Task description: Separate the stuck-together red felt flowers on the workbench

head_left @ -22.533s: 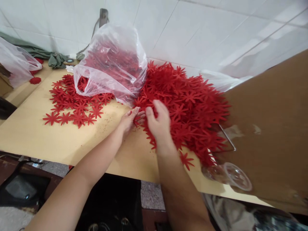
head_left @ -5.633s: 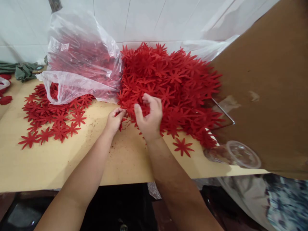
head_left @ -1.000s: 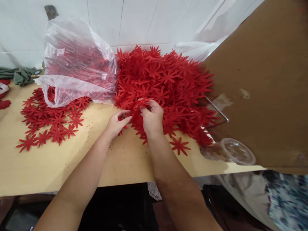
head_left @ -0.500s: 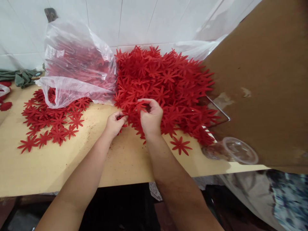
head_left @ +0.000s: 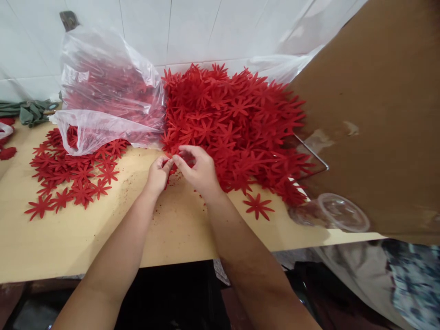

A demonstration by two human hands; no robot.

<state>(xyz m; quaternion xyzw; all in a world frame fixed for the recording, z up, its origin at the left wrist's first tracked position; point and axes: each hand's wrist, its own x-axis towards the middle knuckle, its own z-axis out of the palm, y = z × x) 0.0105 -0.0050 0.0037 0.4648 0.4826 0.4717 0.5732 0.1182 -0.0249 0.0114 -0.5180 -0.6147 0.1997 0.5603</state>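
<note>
My left hand (head_left: 159,175) is closed, thumb against fingers, around red flower-shaped pieces (head_left: 167,184) that are mostly hidden by the hand. Meeting it at the fingertips, my right hand (head_left: 201,172) has its thumb and forefinger curled at the red edge of a piece held there. Just behind and to the right rises a large heap of red flower-shaped cutouts (head_left: 237,110) with several narrow petals each. A single red cutout (head_left: 258,206) lies flat on the table right of my right forearm.
A clear plastic bag (head_left: 113,91) full of red pieces stands at the back left, above a smaller spread of cutouts (head_left: 82,191). A brown cardboard panel (head_left: 378,114) bounds the right side, with a clear plastic tub (head_left: 330,213) before it. Crumbs dot the yellowish tabletop (head_left: 172,243).
My right hand has come left and slightly down from the heap's edge, bringing a red piece to my left hand. The left hand has shifted a little left; the fingertips now meet.
</note>
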